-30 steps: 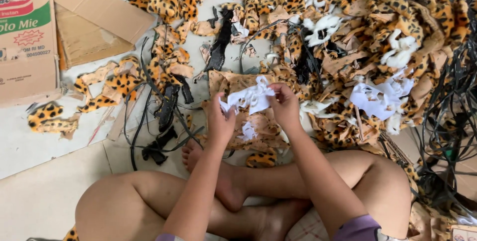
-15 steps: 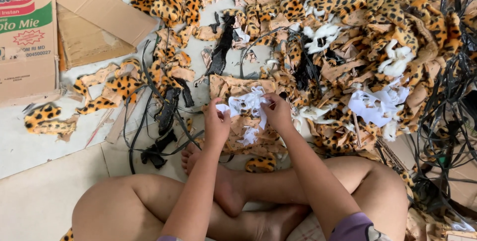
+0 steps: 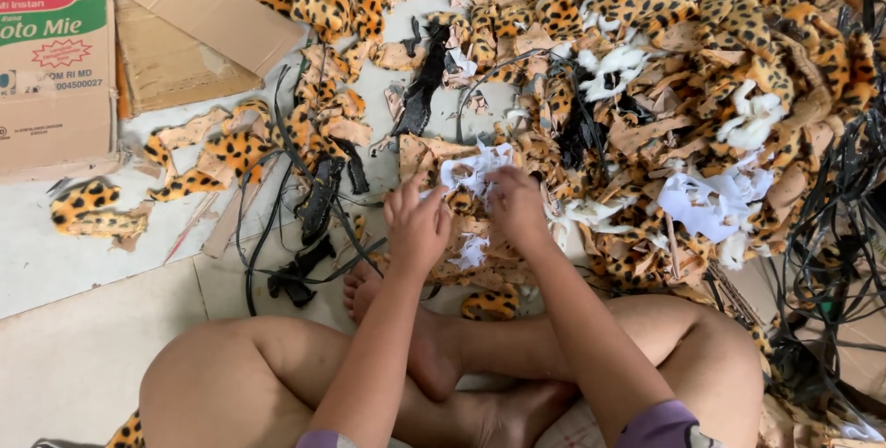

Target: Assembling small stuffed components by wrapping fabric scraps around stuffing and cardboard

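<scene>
Floor [image 3: 83,365]: pale tile with visible joints, bare nearest the seated person, who sits cross-legged on it. Landmark: the open cardboard box [image 3: 55,60], lying at the far left. Just right of the box, leopard-print fabric scraps [image 3: 231,148] and black cords [image 3: 305,217] are strewn across the tile. Well right of the box, a deep pile of leopard-print pieces [image 3: 701,51] mixed with white stuffing covers the floor. Farthest from the box, tangled black straps [image 3: 831,254] lie at the right edge.

Item in hand: a ragged white fabric scrap [image 3: 471,171], thin and frayed, held low over the scraps, right of the box and above the person's feet. Left hand [image 3: 417,225]: fingertips pinching the scrap's left edge. Right hand [image 3: 517,203]: fingers curled, pinching its right edge.
</scene>
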